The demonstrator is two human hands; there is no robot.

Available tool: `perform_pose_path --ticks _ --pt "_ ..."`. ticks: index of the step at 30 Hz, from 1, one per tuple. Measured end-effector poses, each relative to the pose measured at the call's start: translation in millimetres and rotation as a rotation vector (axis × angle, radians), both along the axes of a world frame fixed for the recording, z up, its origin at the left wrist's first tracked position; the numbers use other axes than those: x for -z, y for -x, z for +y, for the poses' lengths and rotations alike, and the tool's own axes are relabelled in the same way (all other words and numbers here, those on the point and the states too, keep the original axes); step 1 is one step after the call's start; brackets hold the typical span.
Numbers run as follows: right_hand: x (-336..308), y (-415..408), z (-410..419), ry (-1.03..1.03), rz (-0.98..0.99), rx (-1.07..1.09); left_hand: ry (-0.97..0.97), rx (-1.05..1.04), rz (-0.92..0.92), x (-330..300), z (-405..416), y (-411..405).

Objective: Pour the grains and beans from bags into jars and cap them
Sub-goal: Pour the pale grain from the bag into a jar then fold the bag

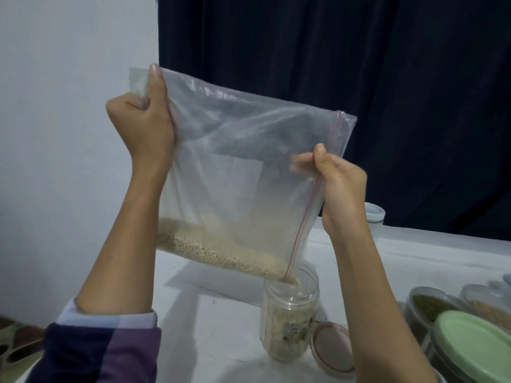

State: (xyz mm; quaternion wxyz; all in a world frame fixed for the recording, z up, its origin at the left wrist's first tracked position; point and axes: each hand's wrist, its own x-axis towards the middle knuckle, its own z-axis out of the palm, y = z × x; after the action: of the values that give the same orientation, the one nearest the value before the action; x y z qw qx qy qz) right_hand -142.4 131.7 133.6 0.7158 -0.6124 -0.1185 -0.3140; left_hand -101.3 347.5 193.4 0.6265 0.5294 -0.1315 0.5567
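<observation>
Bag: clear zip bag [243, 167] held tilted above the table [221, 327], its low corner at the mouth of the open jar [290, 313]; pale grain [215, 252] trickles in.
Left hand [143, 120]: fist clenched round the raised bottom corner.
Right hand [340, 186]: pinches the zip edge.
Progress: jar perhaps two-thirds full, hard to tell through the glass; much grain left in the bag.
Remaining: lid [331, 346] lies beside the jar, not yet on.
Nearby: filled containers [431, 308], one with a green lid [475, 344].

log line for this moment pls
step: pouring grain | left hand: grips bag corner | right hand: pinches zip edge | jar: open, partly filled | lid: beside jar
</observation>
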Motion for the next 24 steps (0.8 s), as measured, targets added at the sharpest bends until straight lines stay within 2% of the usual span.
perform_pose_path --ticks 24 --pt "-0.2 -4.9 -3.7 0.04 0.049 0.002 -0.011 -0.029 -0.017 2.2 -6.0 4.2"
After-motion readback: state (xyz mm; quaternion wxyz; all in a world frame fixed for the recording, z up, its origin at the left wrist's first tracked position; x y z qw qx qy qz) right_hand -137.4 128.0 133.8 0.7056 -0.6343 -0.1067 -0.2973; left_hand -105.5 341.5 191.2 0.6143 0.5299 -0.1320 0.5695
